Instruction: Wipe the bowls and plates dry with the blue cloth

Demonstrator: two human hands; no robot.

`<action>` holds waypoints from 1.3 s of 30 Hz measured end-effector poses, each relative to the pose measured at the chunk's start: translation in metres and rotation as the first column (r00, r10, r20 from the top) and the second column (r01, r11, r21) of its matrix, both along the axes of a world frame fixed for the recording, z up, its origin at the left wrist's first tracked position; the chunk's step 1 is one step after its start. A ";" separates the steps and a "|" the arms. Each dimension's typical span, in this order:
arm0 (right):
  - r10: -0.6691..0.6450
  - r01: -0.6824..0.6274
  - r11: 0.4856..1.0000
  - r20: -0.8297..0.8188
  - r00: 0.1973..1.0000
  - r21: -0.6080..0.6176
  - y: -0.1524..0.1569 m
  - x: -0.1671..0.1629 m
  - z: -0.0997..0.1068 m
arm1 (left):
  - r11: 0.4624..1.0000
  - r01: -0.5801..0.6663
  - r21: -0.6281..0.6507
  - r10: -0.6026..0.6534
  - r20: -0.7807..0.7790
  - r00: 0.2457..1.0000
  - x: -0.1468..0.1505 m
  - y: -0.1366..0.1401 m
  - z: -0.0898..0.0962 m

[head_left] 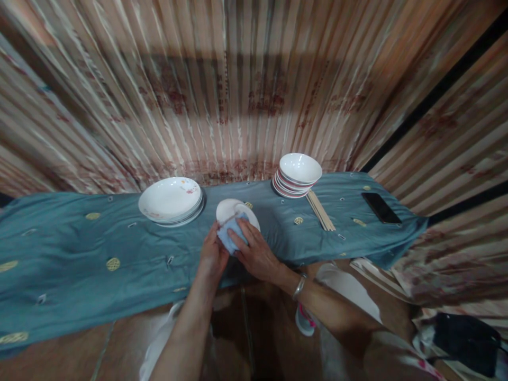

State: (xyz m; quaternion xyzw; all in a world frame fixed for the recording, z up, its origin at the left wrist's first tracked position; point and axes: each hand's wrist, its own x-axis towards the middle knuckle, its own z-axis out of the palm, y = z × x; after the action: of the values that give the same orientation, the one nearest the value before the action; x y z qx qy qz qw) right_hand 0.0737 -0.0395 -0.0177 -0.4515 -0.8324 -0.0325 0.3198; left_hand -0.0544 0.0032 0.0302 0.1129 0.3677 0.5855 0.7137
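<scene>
Over the front middle of the table, my left hand (213,253) is closed at the near left side of a small white dish (227,208). My right hand (256,250) presses a light blue cloth (230,236) against the dish, its fingers bent over the cloth. The cloth and my fingers hide much of the dish, so whether it is a bowl or a saucer is unclear. Another white rim (254,216) shows just behind my right fingers, partly covered.
A stack of white plates (170,198) stands to the left on the teal tablecloth (130,243). Right of the middle are stacked bowls (299,169), with wooden chopsticks (320,210) beside them. A black phone (381,207) lies near the right end. Curtains (246,106) hang behind.
</scene>
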 end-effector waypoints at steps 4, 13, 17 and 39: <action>0.008 -0.007 1.000 0.047 0.999 -0.020 0.002 0.001 0.014 | 1.000 0.008 0.030 -0.006 -0.063 0.998 0.001 -0.003 -0.002; -0.062 0.062 0.998 0.008 0.998 -0.018 0.016 0.009 0.031 | 0.961 0.166 0.223 -0.137 -0.141 0.981 0.005 -0.011 -0.002; -0.089 0.087 0.996 -0.053 0.995 -0.035 0.018 0.010 0.037 | 0.949 0.199 0.246 -0.163 -0.160 0.974 0.007 -0.014 -0.001; -0.228 0.165 0.971 -0.465 0.856 -0.172 0.051 0.033 0.044 | 0.857 0.402 0.322 -0.314 -0.292 0.903 0.019 -0.027 0.011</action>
State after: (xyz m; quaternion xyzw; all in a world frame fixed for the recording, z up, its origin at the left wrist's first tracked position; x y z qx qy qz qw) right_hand 0.1070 0.0113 0.0265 -0.5473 -0.6765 0.1005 0.4825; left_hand -0.0349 -0.0236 0.0411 0.3803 0.3013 0.4837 0.7284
